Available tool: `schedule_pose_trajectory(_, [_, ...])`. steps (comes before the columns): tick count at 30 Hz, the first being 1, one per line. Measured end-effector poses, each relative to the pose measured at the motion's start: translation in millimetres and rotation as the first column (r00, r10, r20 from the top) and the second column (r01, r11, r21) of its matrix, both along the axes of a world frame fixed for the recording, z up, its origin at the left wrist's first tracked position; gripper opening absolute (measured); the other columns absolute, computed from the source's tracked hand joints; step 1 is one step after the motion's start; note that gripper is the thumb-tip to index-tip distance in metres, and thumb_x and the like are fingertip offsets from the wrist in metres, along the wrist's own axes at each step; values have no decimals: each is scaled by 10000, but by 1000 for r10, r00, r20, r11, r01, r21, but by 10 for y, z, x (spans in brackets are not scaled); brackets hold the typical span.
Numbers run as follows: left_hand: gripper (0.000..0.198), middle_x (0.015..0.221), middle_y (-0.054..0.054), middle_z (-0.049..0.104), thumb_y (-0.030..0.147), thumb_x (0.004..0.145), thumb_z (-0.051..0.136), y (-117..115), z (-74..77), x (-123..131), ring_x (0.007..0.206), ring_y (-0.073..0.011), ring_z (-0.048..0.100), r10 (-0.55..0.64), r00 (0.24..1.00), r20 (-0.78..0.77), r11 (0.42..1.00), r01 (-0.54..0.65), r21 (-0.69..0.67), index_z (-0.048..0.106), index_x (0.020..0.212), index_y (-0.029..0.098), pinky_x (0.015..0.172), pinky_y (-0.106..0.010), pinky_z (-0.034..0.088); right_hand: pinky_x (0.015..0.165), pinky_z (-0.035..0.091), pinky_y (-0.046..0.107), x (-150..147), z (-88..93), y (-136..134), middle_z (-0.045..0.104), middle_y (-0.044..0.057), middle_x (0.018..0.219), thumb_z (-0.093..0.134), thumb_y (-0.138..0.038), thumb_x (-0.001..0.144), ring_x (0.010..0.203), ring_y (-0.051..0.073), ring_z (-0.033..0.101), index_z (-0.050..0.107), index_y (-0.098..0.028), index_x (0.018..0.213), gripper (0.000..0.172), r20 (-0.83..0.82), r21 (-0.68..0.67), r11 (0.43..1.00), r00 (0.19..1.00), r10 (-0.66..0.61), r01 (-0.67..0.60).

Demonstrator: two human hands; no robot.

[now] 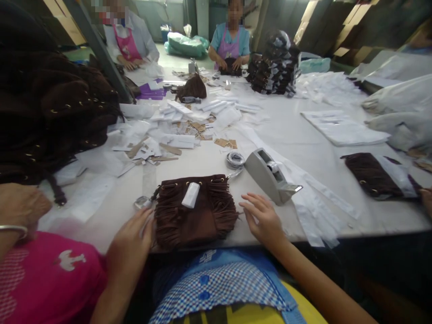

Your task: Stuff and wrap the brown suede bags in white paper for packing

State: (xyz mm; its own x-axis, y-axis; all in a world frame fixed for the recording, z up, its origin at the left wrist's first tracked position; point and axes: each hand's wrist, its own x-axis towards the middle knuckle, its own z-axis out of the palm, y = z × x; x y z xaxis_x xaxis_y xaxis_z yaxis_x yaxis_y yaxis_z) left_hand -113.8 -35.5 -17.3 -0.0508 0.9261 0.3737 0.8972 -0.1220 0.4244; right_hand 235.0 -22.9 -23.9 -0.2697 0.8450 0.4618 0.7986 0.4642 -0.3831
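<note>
A dark brown fringed bag with brass eyelets lies flat on the table in front of me. A small white wrapped packet rests on its upper middle. At the bag's left edge is my left hand, fingers stretched out beside the fringe; whether it touches cannot be made out. A clear-wrapped piece lies by its fingertips, near the bag's upper left corner. My right hand is open just right of the bag, fingers spread, holding nothing. Beyond it stands a grey tape dispenser.
Brown bags are heaped at the left. Paper scraps and a coil of clear plastic lie ahead. White strips and another brown bag are at right. Neighbouring arms reach in at both sides; two people work opposite.
</note>
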Motion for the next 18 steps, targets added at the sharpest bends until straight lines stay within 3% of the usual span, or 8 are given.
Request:
schedule_pose_trajectory(2, [344,1267,-64,652,328,938,528,-34,158,245,1174,-251,602,-81,996,37,994,78,72,626,1259,251,1055,-393,431,1127,371,469,-152,111,1,631,72,1298,535,-210,937,1280,235,521,644,-238,1210,296,-15,-7,990,990,143,-143])
schedule_pose_trajectory(3, [352,1297,-52,637,310,941,526,-56,176,388,1199,-236,587,-214,976,35,975,212,61,611,1279,259,1064,-371,424,1150,340,471,-240,132,5,615,68,1325,550,-258,938,1306,235,498,619,-237,1255,325,5,-28,968,969,249,-249])
schedule_pose_trajectory(5, [438,1411,-57,547,327,949,519,-106,74,637,1307,-242,498,-479,876,-62,878,476,-47,524,1378,245,1114,-386,369,1181,269,503,-379,86,22,580,54,1375,546,-342,948,1349,242,453,576,-248,1318,382,71,-94,905,904,422,-416])
schedule_pose_trajectory(6, [502,1450,-75,502,361,944,528,-127,-30,722,1348,-264,451,-530,837,-137,848,524,-74,470,1423,222,1145,-421,319,1185,241,525,-413,27,34,563,47,1395,533,-368,957,1363,248,435,558,-260,1339,397,103,-126,881,877,470,-457])
schedule_pose_trajectory(9, [624,1499,-110,422,428,930,543,-131,-357,833,1395,-301,376,-513,801,-309,851,522,-60,369,1481,190,1199,-505,139,1181,202,563,-365,-165,73,511,39,1445,496,-374,980,1388,255,400,524,-295,1371,399,160,-170,871,859,486,-461])
schedule_pose_trajectory(11, [619,1517,-112,390,426,938,532,-75,-464,864,1411,-304,346,-475,804,-357,869,493,-45,356,1486,197,1201,-532,60,1180,175,577,-278,-204,113,526,48,1431,507,-347,977,1388,266,398,562,-290,1333,365,159,-135,897,884,439,-421])
schedule_pose_trajectory(15, [556,1528,-110,365,401,965,490,62,-427,974,1417,-288,336,-477,786,-394,862,506,-35,377,1473,205,1191,-560,-12,1193,176,529,-240,-65,324,667,40,1248,513,-209,963,1302,221,496,657,-255,1181,266,89,-11,936,932,351,-351])
schedule_pose_trajectory(18, [522,1510,-96,402,401,977,462,67,-402,1021,1400,-272,368,-463,794,-395,865,503,-3,402,1458,204,1191,-557,-38,1136,321,431,-329,5,620,642,57,1286,481,-196,974,1280,200,507,628,-229,1232,299,160,-9,882,870,466,-471])
